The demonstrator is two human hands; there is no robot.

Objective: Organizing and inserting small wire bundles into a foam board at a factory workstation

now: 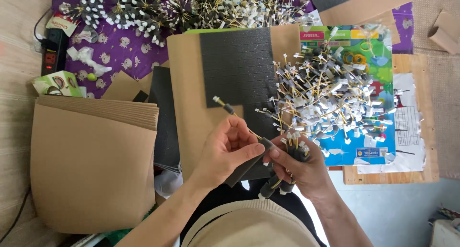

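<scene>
left hand (229, 148) is pinched shut on one thin yellow wire (233, 113) that sticks up and away, with a small black foam sleeve and a white plug near its far tip, plus the edge of a dark foam strip (249, 165) running down between both hands. right hand (298, 168) is curled tight round a small bundle of wires (291, 148), black sleeves and white tips poking out above and below the fist.

progress-wise i'd guess somewhere in the middle: a big loose heap of wires (326, 100) lies on the colourful printed sheet (364, 146) just past the right hand, and a row of tidy round bunches (129, 12) sits on the purple cloth (120, 50) at the far edge. so plenty done, plenty left, judging by the heap.

the black foam sheet (239, 64), scored into little squares, has a chunk gone from its lower left corner and lies on brown cardboard (187, 84). more cardboard sheets (91, 156) are stacked to the left.
</scene>
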